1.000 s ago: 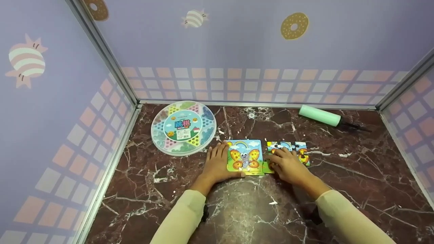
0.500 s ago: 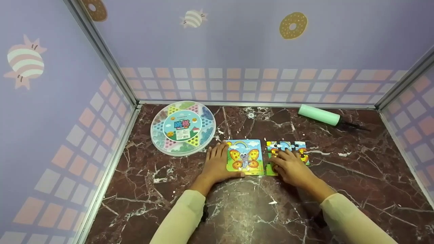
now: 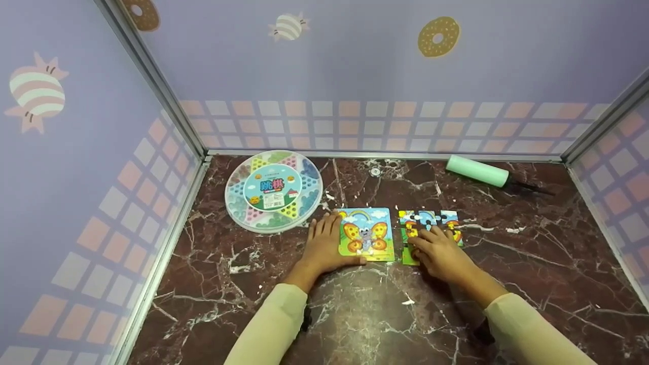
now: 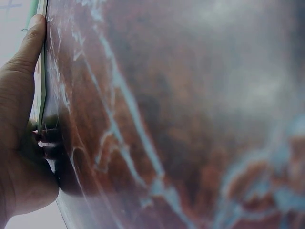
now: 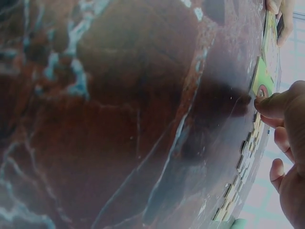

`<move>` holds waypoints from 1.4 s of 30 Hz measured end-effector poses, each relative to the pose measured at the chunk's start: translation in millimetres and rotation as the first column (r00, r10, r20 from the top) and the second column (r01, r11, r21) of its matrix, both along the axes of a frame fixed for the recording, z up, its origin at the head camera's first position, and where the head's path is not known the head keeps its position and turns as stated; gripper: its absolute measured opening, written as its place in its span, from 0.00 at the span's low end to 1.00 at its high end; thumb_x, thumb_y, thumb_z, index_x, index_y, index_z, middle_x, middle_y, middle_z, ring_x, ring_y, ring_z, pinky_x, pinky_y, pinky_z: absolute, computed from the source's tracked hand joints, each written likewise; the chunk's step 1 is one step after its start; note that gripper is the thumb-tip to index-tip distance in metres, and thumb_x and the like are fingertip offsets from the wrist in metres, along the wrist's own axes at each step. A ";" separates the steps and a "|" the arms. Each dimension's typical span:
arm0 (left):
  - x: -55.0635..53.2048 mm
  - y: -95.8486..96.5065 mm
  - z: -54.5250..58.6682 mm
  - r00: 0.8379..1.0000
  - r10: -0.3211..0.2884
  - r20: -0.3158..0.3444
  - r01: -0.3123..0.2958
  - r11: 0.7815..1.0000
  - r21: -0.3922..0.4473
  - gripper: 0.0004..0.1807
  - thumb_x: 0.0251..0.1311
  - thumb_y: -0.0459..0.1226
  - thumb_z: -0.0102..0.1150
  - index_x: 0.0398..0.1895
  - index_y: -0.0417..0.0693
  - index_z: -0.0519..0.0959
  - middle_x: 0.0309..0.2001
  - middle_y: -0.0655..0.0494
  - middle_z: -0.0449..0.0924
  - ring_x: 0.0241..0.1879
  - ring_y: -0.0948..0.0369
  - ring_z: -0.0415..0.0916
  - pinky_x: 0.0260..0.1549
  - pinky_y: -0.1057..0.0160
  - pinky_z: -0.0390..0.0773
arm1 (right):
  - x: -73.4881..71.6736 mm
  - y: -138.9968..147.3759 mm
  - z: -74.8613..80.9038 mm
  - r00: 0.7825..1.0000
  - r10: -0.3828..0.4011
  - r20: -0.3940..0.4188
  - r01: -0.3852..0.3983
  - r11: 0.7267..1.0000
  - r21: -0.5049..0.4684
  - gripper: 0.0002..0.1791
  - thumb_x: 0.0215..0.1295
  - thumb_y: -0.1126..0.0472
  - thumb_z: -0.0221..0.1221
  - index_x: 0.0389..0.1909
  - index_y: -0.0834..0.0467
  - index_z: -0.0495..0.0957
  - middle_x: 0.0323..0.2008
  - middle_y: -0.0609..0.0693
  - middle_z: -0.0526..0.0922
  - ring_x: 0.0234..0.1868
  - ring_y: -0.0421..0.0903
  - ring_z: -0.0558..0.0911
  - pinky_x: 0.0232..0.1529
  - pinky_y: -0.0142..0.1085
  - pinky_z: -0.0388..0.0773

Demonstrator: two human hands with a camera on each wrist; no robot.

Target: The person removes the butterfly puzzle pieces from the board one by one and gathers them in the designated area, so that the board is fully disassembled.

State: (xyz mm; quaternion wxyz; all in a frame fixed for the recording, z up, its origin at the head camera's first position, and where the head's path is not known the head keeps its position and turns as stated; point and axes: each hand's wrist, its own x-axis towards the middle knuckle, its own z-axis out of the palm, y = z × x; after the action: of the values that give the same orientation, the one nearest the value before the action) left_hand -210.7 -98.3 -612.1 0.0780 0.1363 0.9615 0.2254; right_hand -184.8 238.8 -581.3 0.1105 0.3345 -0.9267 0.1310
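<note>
My left hand (image 3: 324, 246) rests against the near left corner of a square butterfly picture board (image 3: 366, 235), fingers along its left side and thumb at its near edge. To the right of the board, my right hand (image 3: 445, 256) holds a green jigsaw piece (image 3: 409, 257) between thumb and fingers. This piece sits at the near left corner of a partly joined butterfly jigsaw (image 3: 449, 217), whose middle is hidden under the hand. In the right wrist view, the thumb (image 5: 274, 106) presses on the green piece (image 5: 260, 78), and the jigsaw pieces (image 5: 233, 191) lie flat behind it.
A round Chinese checkers box (image 3: 274, 192) lies at the back left of the marbled table (image 3: 365, 314). At the back right lies a mint-green hand pump (image 3: 477, 171) with a black end. Patterned walls (image 3: 324, 124) close in the back and sides.
My right hand has drawn the green piece away from the board's edge, slightly right and toward me, to the jigsaw's near left corner. My left hand and the board have stayed in place.
</note>
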 end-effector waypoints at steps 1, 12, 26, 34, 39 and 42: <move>0.9 0.2 2.2 1.000 0.001 0.006 -0.001 1.000 -0.006 0.77 0.48 0.79 0.72 0.92 0.48 0.49 0.92 0.47 0.48 0.91 0.42 0.43 0.90 0.37 0.39 | 0.4 0.2 0.1 1.000 -0.003 0.003 0.003 1.000 0.005 0.16 0.69 0.67 0.72 0.57 0.56 0.89 0.48 0.53 0.88 0.42 0.53 0.74 0.41 0.49 0.71; -0.7 -0.6 0.5 1.000 -0.002 0.014 0.002 1.000 0.007 0.78 0.48 0.80 0.71 0.93 0.48 0.48 0.92 0.48 0.46 0.91 0.42 0.43 0.90 0.37 0.39 | 1.0 5.3 -3.7 0.993 0.079 -0.085 -0.082 0.996 -0.041 0.09 0.66 0.67 0.73 0.35 0.47 0.88 0.37 0.47 0.81 0.38 0.48 0.70 0.41 0.42 0.62; -1.0 0.1 0.4 1.000 0.001 0.011 -0.001 1.000 -0.001 0.78 0.48 0.78 0.72 0.92 0.48 0.49 0.92 0.46 0.47 0.91 0.42 0.44 0.90 0.37 0.40 | -0.4 8.0 -8.8 0.984 0.123 -0.133 -0.134 0.988 -0.081 0.11 0.62 0.68 0.74 0.35 0.46 0.93 0.36 0.47 0.85 0.38 0.48 0.72 0.41 0.42 0.61; -1.0 -0.5 -0.8 1.000 0.000 -0.003 0.000 1.000 0.026 0.77 0.47 0.77 0.73 0.92 0.48 0.49 0.92 0.46 0.48 0.91 0.41 0.45 0.90 0.36 0.40 | -1.3 7.5 -7.8 0.974 0.141 -0.177 -0.159 0.983 -0.089 0.10 0.61 0.67 0.74 0.33 0.46 0.93 0.34 0.46 0.84 0.36 0.47 0.70 0.40 0.41 0.60; -1.5 -0.6 -1.7 1.000 -0.003 -0.007 0.003 1.000 0.025 0.77 0.47 0.77 0.73 0.92 0.47 0.50 0.91 0.45 0.48 0.90 0.41 0.45 0.90 0.35 0.40 | -0.9 7.0 -6.0 0.969 0.142 -0.201 -0.159 0.985 -0.072 0.11 0.57 0.69 0.75 0.32 0.47 0.93 0.34 0.47 0.84 0.37 0.48 0.71 0.38 0.41 0.61; -1.1 -0.5 -0.7 1.000 -0.003 -0.001 0.003 1.000 0.021 0.78 0.47 0.78 0.73 0.92 0.47 0.50 0.91 0.45 0.48 0.91 0.41 0.44 0.90 0.36 0.40 | -0.7 7.2 -5.3 0.966 0.150 -0.211 -0.165 0.985 -0.055 0.13 0.53 0.70 0.77 0.33 0.47 0.94 0.35 0.48 0.84 0.37 0.49 0.72 0.38 0.42 0.61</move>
State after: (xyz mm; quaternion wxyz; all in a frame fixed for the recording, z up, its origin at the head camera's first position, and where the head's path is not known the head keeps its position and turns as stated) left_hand -211.7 -98.8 -612.8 0.0767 0.1388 0.9589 0.2353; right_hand -185.5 246.0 -586.6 0.2073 0.4147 -0.8753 0.1373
